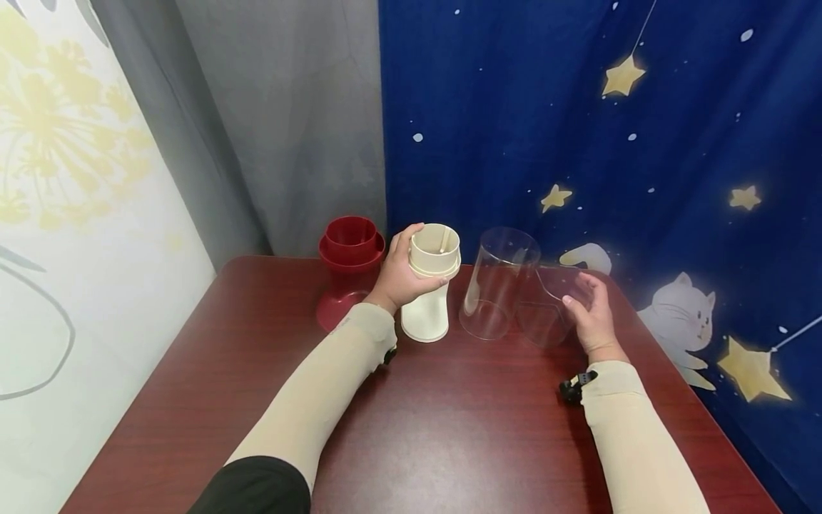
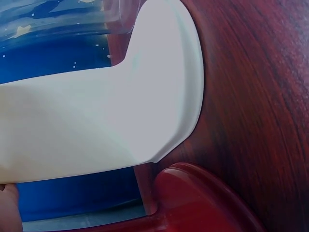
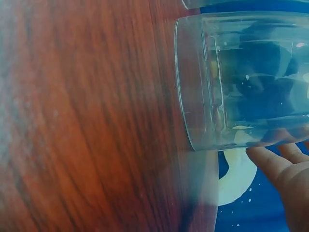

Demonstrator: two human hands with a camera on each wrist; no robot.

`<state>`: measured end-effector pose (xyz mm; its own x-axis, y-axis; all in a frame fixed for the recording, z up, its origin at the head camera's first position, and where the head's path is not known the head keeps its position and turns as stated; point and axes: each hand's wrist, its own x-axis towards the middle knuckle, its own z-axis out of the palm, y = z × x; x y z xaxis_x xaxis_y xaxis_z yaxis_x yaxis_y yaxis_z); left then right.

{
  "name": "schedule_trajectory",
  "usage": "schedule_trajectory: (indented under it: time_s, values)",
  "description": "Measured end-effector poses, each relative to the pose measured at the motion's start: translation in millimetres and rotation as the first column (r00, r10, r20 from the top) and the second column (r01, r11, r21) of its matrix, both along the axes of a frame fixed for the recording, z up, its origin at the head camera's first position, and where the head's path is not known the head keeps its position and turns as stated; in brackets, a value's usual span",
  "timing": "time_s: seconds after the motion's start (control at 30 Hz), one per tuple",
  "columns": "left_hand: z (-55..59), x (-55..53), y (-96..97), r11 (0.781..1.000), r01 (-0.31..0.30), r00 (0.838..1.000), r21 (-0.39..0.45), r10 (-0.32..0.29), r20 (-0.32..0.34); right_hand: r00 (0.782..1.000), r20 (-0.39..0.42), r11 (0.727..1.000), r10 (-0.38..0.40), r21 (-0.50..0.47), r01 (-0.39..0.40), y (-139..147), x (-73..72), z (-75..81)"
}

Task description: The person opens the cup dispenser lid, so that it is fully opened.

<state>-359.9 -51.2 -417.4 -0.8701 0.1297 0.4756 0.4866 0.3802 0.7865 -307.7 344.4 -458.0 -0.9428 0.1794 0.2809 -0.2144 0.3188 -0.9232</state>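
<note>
My left hand [image 1: 406, 270] grips the collar of a cream plastic pedestal [image 1: 425, 314], thumb in front and fingers round the far side. The pedestal stands upright, with an open round top and a wider foot, which fills much of the left wrist view. My right hand [image 1: 594, 318] is at the right side of a clear plastic cylinder [image 3: 241, 87], its fingers spread and slightly bent. In the right wrist view those fingertips [image 3: 258, 153] lie right at the cylinder's wall. A taller clear cylinder [image 1: 491, 285] stands between this one and the pedestal.
A red pedestal [image 1: 349, 268] of similar shape stands left of the cream one, partly behind my left hand. All stand near the back edge of the dark red wooden table [image 1: 437, 428]. Grey and blue star-patterned curtains [image 1: 501, 107] hang right behind them.
</note>
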Motion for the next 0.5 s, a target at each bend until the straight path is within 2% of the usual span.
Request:
schedule_trajectory:
  time_s: [0.2,0.37,0.43,0.5]
  values:
    - [2.6,-1.4,-5.6,1.0,0.0,1.0,0.0,0.0,0.023,0.999,-0.043,0.999,0.018,0.029,-0.017,0,-4.4,2.9]
    - [6.0,0.8,-7.7,1.0,0.024,0.996,0.006,-0.025,0.082,0.999,-0.052,0.999,0.016,0.042,-0.014,0,1.9,16.5]
    - [8.7,2.7,-7.9,0.999,0.032,0.994,-0.002,-0.032,0.101,0.997,-0.07,0.997,0.014,0.082,-0.008,2,4.8,25.2]
    - [13.7,6.7,-7.0,0.999,0.047,0.993,-0.01,-0.045,0.107,0.995,-0.1,0.986,0.006,0.169,0.011,5,8.1,35.2]
